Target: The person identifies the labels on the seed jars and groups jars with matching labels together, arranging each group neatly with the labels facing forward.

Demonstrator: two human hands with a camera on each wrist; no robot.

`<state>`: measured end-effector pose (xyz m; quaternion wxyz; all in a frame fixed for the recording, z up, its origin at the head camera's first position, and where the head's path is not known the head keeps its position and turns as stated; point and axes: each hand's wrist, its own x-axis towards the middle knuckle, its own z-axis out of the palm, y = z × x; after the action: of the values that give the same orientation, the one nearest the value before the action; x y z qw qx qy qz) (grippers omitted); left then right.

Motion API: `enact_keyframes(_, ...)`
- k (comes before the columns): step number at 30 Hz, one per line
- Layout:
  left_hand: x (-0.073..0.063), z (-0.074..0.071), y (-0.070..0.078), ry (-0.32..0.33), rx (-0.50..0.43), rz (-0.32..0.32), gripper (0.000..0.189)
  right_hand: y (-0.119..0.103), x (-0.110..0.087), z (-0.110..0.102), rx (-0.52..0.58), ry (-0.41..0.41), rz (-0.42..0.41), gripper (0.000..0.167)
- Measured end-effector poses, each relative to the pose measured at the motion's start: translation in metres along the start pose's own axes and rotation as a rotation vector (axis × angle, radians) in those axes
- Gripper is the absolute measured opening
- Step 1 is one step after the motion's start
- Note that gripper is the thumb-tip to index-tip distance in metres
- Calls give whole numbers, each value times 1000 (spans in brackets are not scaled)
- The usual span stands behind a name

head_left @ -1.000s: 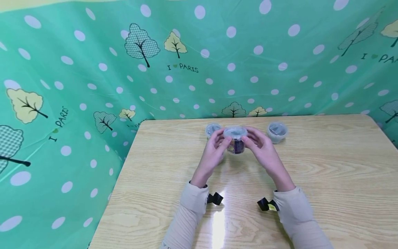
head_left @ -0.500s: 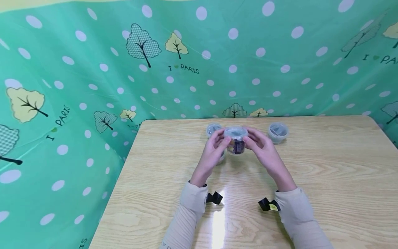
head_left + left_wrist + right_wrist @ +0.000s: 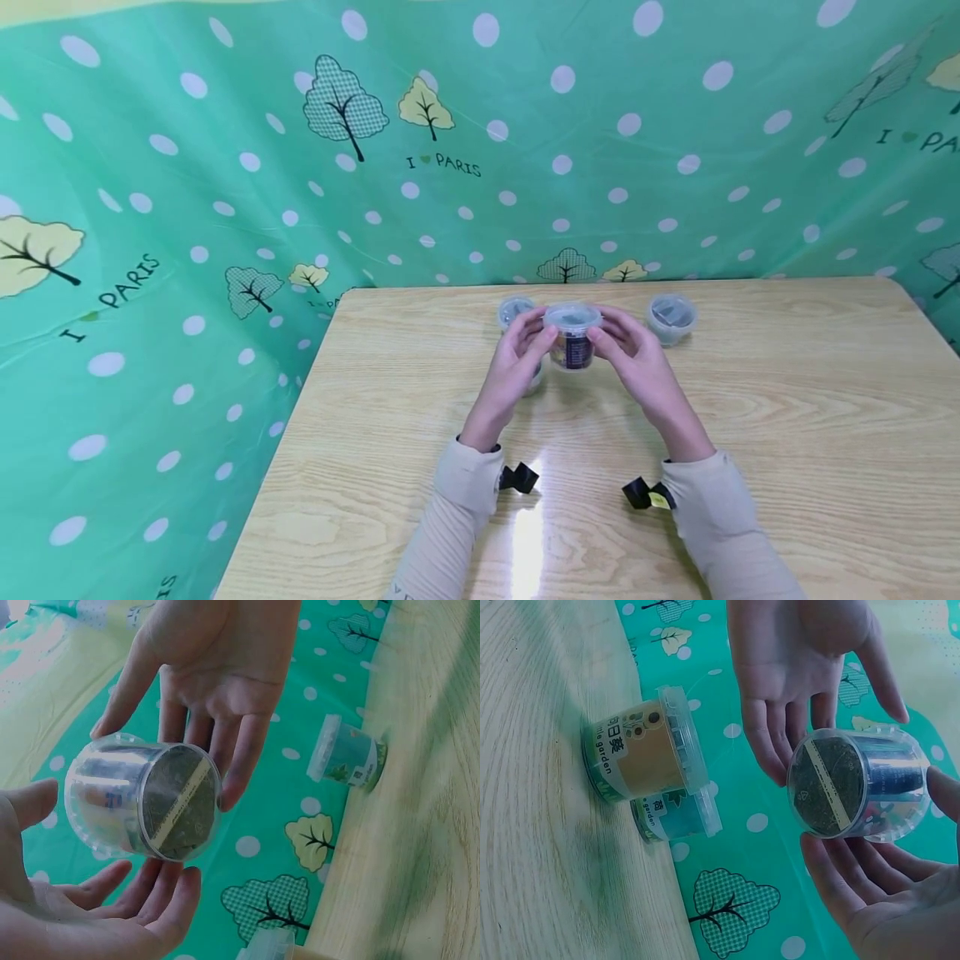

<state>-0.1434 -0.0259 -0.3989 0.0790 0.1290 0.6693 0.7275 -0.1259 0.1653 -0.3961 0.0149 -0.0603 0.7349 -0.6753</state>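
Left hand [image 3: 514,358] and right hand [image 3: 637,358], equally near, grip an upright clear tub [image 3: 573,350] between their fingers, above the table [image 3: 795,417].

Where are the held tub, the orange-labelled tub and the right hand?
Held tub [image 3: 575,348]: head view, on its dark label.
Orange-labelled tub [image 3: 651,754]: right wrist view, on its label.
Right hand [image 3: 637,356]: head view, mid-hand.

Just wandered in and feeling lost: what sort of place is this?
Probably an indoor tabletop filming or demonstration spot: a pale wood-grain table, a green, white-dotted cloth backdrop behind it, and a clear, round plastic tub held between the left hand and right hand.
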Motion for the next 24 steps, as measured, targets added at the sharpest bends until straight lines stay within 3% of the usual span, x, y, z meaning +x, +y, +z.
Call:
enact_keyframes(11,0,2,-1,-21,44,5,53,1,0,3,-57,10,8,59)
enact_keyframes(24,-1,-6,0,-74,63,5,51,3,0,-1,-20,-66,14,59)
